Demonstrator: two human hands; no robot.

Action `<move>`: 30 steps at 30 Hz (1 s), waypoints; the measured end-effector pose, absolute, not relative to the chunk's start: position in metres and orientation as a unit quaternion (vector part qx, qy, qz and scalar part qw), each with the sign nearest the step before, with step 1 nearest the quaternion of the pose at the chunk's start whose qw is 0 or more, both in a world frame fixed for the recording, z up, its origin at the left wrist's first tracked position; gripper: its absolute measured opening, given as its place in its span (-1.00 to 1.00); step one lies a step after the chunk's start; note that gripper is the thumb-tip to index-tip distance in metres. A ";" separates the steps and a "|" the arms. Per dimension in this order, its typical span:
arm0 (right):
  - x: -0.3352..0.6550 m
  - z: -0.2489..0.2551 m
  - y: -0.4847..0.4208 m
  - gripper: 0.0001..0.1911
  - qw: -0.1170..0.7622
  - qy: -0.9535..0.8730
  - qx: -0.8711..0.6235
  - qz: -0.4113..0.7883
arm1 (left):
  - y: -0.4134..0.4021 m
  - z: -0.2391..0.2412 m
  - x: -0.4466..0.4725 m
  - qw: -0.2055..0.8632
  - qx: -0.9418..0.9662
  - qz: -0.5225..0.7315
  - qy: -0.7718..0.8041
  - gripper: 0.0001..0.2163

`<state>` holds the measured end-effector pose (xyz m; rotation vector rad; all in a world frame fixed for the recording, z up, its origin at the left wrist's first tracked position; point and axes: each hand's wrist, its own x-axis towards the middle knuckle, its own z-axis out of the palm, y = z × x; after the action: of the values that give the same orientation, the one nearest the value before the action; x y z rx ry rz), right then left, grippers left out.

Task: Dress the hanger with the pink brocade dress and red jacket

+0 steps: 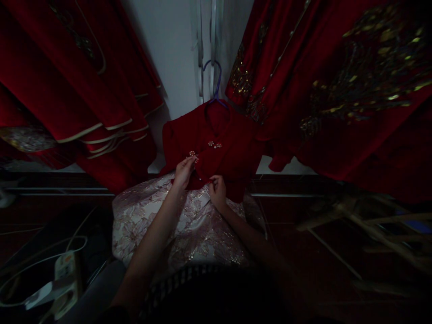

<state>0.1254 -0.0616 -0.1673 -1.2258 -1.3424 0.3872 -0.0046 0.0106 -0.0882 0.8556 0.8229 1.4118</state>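
A short red jacket [232, 144] hangs from a purple hanger [217, 85] in the middle of the head view, with pearl-like flower fastenings [215, 144] on its front. My left hand [184, 172] pinches the jacket's front edge beside a lower flower fastening. Lower and to the right, my right hand [218, 191] has its fingers closed on the hem near the front opening. Below the jacket spreads a pale pink skirt [135, 220] with a shiny floral pattern. Dim light hides the fine detail between my fingers.
Red garments with pale trim [81, 90] hang at the left, and red garments with gold sequins [371, 67] at the right. A power strip [65, 283] with cables lies low on the left. A wooden frame [364, 225] stands at the lower right.
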 end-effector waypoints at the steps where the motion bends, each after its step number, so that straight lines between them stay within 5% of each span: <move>1: 0.125 -0.167 -0.062 -0.74 0.598 -0.579 -0.528 0.167 | 0.011 -0.089 -0.004 0.587 0.378 0.616 0.364 -0.74; 11: 0.126 -0.166 -0.062 -0.73 0.598 -0.574 -0.528 0.182 | 0.008 -0.061 0.011 0.478 0.561 0.577 0.351 -0.71; 17: 0.127 -0.165 -0.062 -0.74 0.596 -0.575 -0.529 0.185 | 0.017 -0.014 0.014 0.084 0.825 0.437 0.348 -0.71; 21: 0.126 -0.166 -0.063 -0.75 0.600 -0.570 -0.528 0.190 | 0.027 0.000 0.025 -0.066 0.874 0.337 0.344 -0.74; 30: 0.126 -0.167 -0.064 -0.80 0.673 -0.540 -0.482 0.151 | 0.045 0.015 0.026 -0.108 0.912 0.303 0.254 -0.79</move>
<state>0.1262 -0.0643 -0.1670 -1.0859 -1.2159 0.3395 0.0265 0.0446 0.0155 3.0802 0.8583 1.0226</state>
